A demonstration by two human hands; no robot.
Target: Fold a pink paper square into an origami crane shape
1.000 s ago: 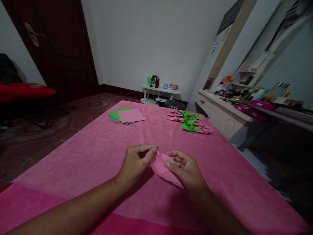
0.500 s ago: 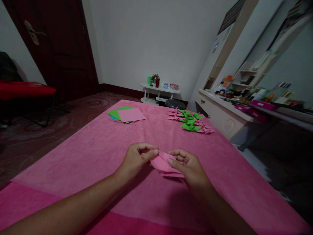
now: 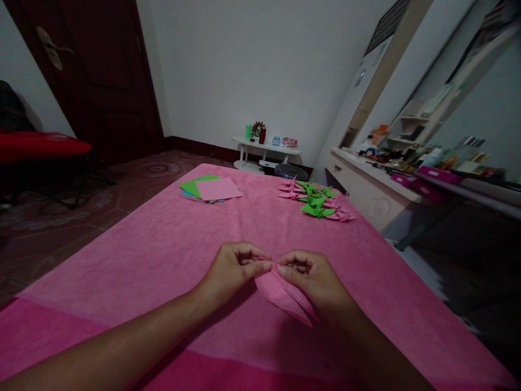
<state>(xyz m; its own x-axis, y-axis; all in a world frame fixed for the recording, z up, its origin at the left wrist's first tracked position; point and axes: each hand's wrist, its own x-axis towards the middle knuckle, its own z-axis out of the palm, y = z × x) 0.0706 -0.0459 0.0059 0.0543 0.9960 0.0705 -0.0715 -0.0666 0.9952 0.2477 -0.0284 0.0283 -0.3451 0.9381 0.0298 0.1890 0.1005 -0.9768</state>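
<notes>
Between my hands is a partly folded piece of pink origami paper (image 3: 280,296), its lower point tilted toward me and to the right. My left hand (image 3: 240,266) pinches its upper left corner between thumb and fingers. Close beside it, my right hand (image 3: 311,274) grips the upper right edge, thumb on top and fingers curled behind. The two thumbs almost meet at the top of the paper. Part of the paper's right side is hidden by my right hand.
A pink cloth (image 3: 154,260) covers the table. Loose square sheets (image 3: 217,189) lie at the far left, pink over green and blue. Folded green and pink paper cranes (image 3: 315,203) cluster at the far right. Beyond stand a white side table (image 3: 266,146) and a cluttered dresser (image 3: 366,179).
My right hand has shifted its grip up to the paper's top, nearer my left thumb. The paper has turned so its free point hangs lower, toward me.
</notes>
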